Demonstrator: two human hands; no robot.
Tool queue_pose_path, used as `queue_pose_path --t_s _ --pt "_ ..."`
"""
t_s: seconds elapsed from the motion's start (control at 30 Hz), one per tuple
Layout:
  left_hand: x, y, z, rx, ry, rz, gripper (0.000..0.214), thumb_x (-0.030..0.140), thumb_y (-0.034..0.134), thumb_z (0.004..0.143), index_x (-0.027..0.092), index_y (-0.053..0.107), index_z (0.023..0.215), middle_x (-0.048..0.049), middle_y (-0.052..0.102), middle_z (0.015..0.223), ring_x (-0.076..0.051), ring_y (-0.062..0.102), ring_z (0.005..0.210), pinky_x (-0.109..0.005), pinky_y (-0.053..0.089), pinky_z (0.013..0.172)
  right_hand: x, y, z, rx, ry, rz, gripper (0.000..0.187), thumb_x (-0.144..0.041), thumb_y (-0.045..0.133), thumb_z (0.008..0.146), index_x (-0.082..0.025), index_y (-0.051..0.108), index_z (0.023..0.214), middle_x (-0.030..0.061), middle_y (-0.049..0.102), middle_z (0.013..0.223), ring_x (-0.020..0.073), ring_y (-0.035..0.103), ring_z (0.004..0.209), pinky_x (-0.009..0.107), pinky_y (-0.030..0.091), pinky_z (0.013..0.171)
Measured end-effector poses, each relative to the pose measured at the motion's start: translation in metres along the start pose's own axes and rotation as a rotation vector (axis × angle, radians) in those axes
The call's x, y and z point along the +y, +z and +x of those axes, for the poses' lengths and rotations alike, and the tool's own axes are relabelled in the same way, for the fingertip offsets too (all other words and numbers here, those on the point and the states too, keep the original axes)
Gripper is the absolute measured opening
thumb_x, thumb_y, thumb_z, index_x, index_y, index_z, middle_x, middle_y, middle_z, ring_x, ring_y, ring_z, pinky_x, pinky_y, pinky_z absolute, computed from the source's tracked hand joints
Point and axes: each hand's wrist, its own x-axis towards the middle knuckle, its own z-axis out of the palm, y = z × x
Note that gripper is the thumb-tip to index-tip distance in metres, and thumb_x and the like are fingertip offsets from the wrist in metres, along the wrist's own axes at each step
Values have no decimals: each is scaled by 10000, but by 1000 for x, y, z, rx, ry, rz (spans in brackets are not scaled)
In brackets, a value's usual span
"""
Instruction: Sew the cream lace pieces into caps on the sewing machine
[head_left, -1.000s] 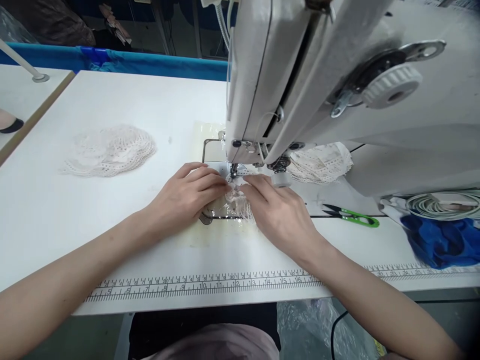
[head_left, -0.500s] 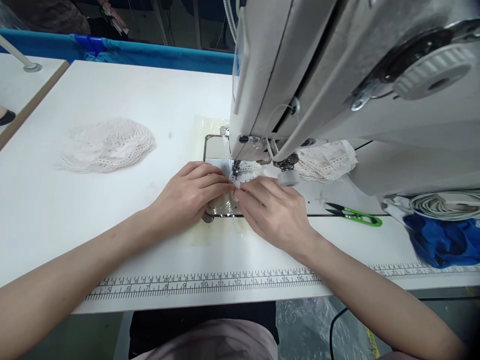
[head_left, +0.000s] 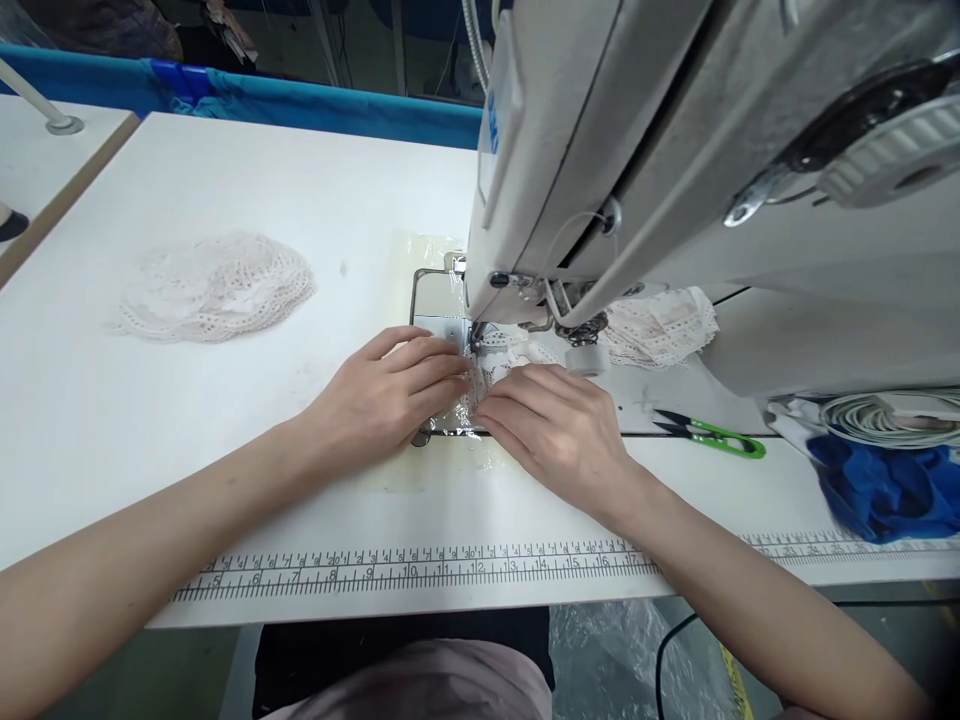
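A piece of white lace [head_left: 491,370] lies beneath the needle area of the sewing machine [head_left: 555,200], close to the presser foot [head_left: 477,335]. My left hand [head_left: 401,390] rests on the machine's bed at the left of the lace, fingers stretched out and a little apart, tips on its edge; the thumb is hidden. On the right side, my right hand [head_left: 559,420] has its fingers pinched together on the near edge of the lace. Its fingertips are partly hidden. More white lace [head_left: 660,325] lies bunched behind the needle area to the right.
A pile of white lace [head_left: 217,288] sits on the table's left. Green thread snips [head_left: 712,435] lie right of my right hand, near a blue cloth [head_left: 885,485] and a coiled cord [head_left: 892,412]. A printed ruler [head_left: 442,570] runs along the front edge. Another person's hand [head_left: 229,30] shows far back.
My fingertips have moved apart, the right ones slightly nearer to me, and more lace shows between them. The view has shifted slightly.
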Motion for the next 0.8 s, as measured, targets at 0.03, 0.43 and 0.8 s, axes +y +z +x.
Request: queue_pose_path --t_s 0.03,0.43,0.8 --pt "1 0 0 -4 11 8 301 89 443 951 182 656 1141 -32 696 1198 -196 611 1137 -384 449 1015 0 0 0 -19 11 18 189 -131 550 928 -189 694 820 -2 716 833 138 612 773 292 428 679" --pt "8 2 -1 -48 -6 141 336 89 475 939 179 636 1220 -52 656 1272 -244 570 1199 -393 466 970 4 0 0 -23 111 116 243 -245 485 975 -152 708 943 78 726 1019 183 647 857 306 481 702" --pt "11 -3 0 -110 35 207 332 102 474 951 153 611 1249 -62 652 1281 -234 592 1200 -401 454 952 13 15 3 -151 214 -184 432 -272 415 971 -105 550 1345 123 660 1236 308 515 1141 447 414 951"
